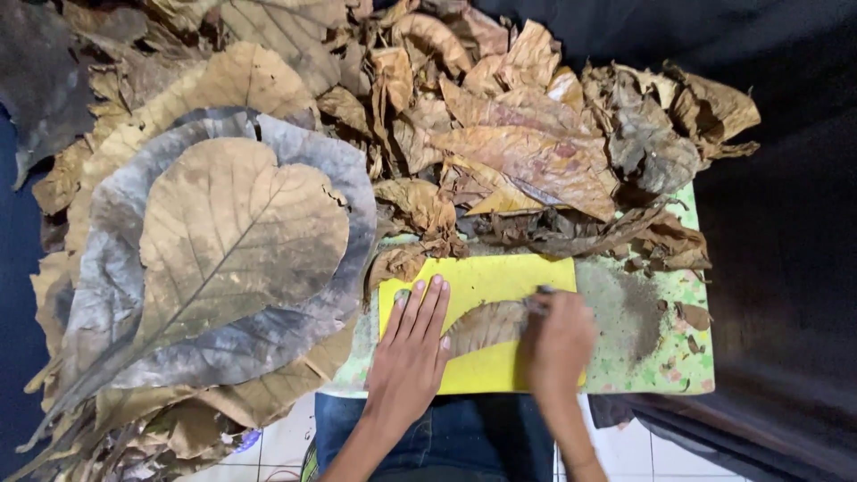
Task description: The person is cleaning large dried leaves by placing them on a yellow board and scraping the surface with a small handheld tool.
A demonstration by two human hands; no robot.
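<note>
A yellow sheet point(500, 278) lies on a green flowered board point(652, 357) over my lap. On the sheet rests a dry brown leaf point(486, 327). My left hand point(412, 344) lies flat, fingers together, pressing the sheet and the leaf's left end. My right hand point(557, 344) is closed around a dark pen-like tool point(541, 293), whose tip meets the leaf's right end. The tool is mostly hidden by the fingers.
A big heap of dry brown leaves point(509, 143) covers the board's far side. To the left, a large tan leaf point(232, 232) lies stacked on larger grey leaves point(107, 268). Dark cloth point(786, 223) fills the right. White floor tiles point(286, 437) show below.
</note>
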